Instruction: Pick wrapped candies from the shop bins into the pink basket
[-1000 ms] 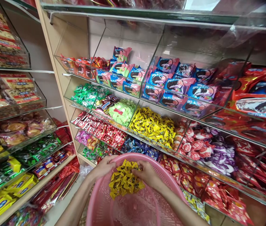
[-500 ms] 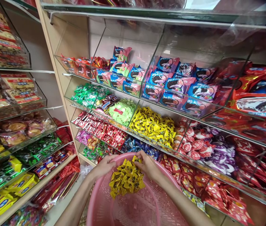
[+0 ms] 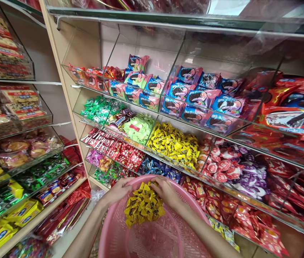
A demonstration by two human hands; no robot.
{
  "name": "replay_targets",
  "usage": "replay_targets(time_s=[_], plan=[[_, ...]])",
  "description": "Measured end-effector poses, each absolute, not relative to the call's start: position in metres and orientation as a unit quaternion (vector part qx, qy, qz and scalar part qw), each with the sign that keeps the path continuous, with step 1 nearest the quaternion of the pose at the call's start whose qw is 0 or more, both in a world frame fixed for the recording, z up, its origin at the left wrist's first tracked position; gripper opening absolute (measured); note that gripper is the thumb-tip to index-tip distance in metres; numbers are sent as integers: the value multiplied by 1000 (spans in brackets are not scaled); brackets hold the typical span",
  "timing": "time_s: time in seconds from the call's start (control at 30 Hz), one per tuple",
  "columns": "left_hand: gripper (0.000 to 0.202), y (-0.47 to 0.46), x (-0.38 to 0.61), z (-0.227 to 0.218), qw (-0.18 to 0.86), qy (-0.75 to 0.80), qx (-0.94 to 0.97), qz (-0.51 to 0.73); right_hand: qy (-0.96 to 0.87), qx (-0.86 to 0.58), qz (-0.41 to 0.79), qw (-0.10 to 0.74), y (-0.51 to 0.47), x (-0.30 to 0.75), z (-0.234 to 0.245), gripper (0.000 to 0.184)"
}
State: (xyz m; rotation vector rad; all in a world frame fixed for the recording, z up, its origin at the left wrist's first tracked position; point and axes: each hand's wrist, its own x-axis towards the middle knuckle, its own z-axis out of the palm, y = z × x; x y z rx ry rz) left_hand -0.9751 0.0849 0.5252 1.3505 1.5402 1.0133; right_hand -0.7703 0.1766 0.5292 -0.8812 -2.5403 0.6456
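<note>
A pink plastic basket (image 3: 106, 229) with perforated walls stands low in front of me. Against its far side lies a heap of small yellow-wrapped candies (image 3: 142, 206). My left hand (image 3: 121, 188) is closed over the basket's far-left rim, thumb on top. On the other side, my right hand (image 3: 166, 191) reaches over the rim, its partly bent fingers touching the right edge of the heap. No candy shows clearly between those fingertips, and their undersides are hidden.
Just beyond the basket, a clear shelf bin holds more yellow candies (image 3: 174, 145). Beside it are light green candies (image 3: 138, 127) and red-and-white wrapped sweets (image 3: 220, 163). Blue-and-pink cookie packs (image 3: 178, 89) fill the shelf above. Another rack with snack packs (image 3: 22, 100) stands at left.
My right hand has shifted slightly left and down against the heap. A candy that showed at its fingertips no longer does. My left hand stays on the rim.
</note>
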Motion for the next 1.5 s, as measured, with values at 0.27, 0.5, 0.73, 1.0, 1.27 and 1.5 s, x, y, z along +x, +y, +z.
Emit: replay_targets(time_s=[0.27, 0.5, 0.73, 1.0, 1.27, 1.5], plan=[[54, 87, -978, 518, 409, 606, 553, 400, -913, -322, 150, 201, 158, -765, 577, 25], [54, 85, -978, 518, 410, 604, 561, 389, -874, -396, 13, 281, 184, -751, 672, 30], [51, 85, -977, 519, 403, 598, 569, 396, -826, -546, -53, 127, 225, -764, 691, 55], [53, 84, -978, 517, 398, 605, 570, 389, -829, -557, -46, -29, 223, -781, 697, 63], [52, 86, -978, 516, 410, 610, 555, 390, -855, -517, -27, -37, 232, -767, 691, 45], [49, 84, -976, 523, 415, 595, 564, 394, -865, -501, -10, 10, 239, -762, 682, 30]])
